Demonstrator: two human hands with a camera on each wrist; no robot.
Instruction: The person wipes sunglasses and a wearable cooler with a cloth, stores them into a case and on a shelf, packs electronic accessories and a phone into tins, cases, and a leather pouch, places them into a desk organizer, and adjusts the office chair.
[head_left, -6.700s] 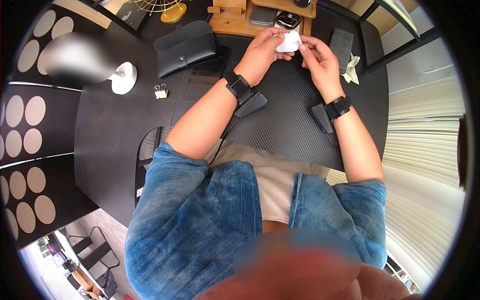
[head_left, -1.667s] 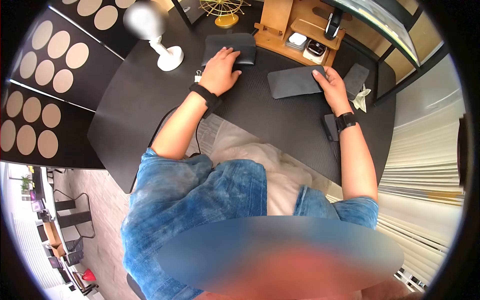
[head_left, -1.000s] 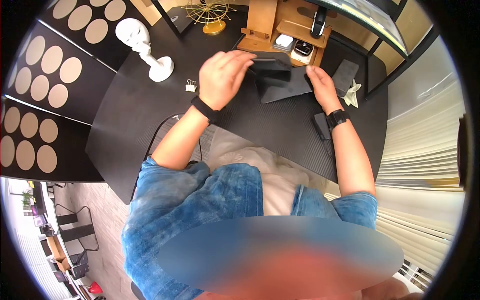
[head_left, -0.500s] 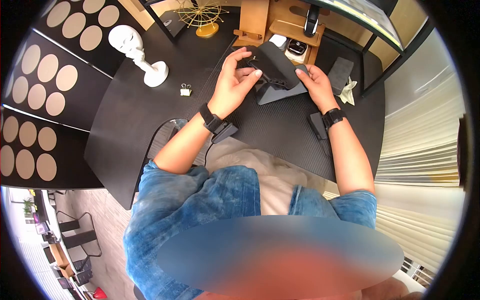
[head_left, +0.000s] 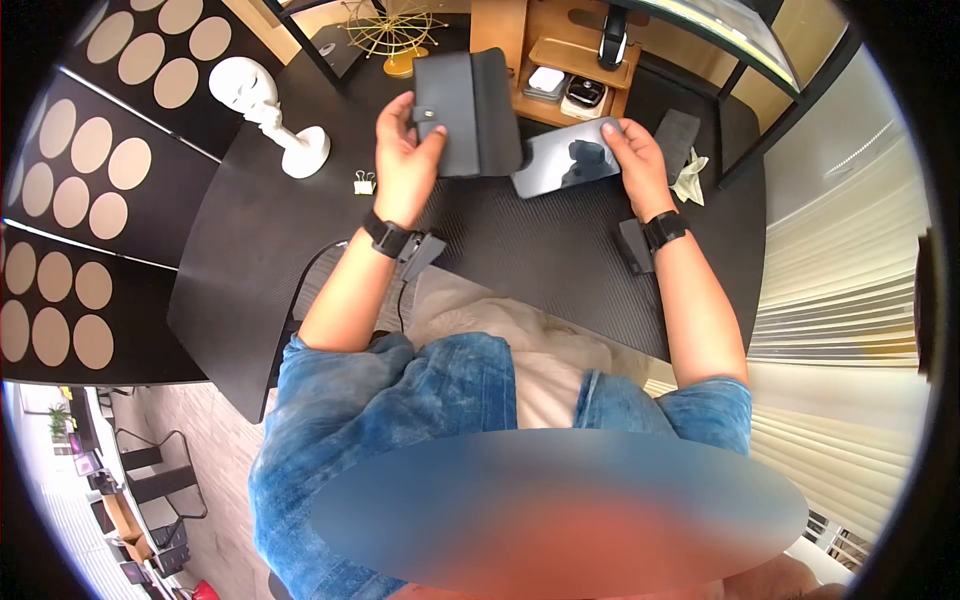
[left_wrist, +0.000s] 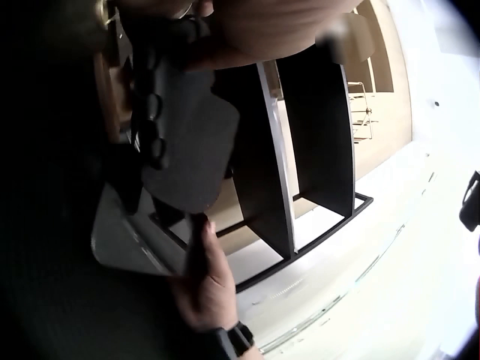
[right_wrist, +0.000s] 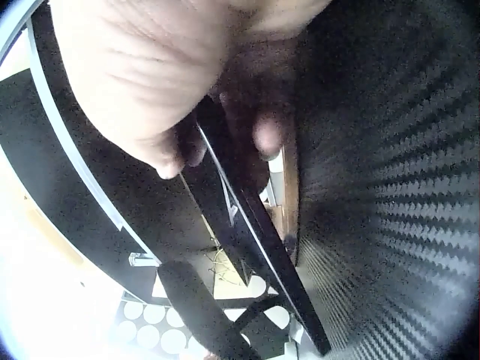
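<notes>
A black case [head_left: 447,115] with a flap and a small metal snap is gripped at its lower left side by the left hand [head_left: 406,160], thumb on the front. In the left wrist view the case [left_wrist: 191,127] shows its underside and scalloped edge. A dark, glossy flat panel [head_left: 570,158] with reflections on its face is pinched at its right end by the right hand [head_left: 643,165]. Its left end lies close to the flap; whether they touch I cannot tell. Seen from the right wrist, the panel [right_wrist: 262,240] appears edge-on between thumb and fingers.
Behind the hands stands a wooden organizer [head_left: 585,62] with a white case and a watch box. A binder clip [head_left: 364,183] and a white head-shaped stand [head_left: 305,152] are on the left of the black desk [head_left: 230,250]. A dark grey block [head_left: 676,140] and crumpled tissue [head_left: 690,180] lie at right.
The left hand has lifted the case off the desk, turned it, and moved it left of the panel with the snap side facing up. The right hand has tilted the panel so its glossy face shows.
</notes>
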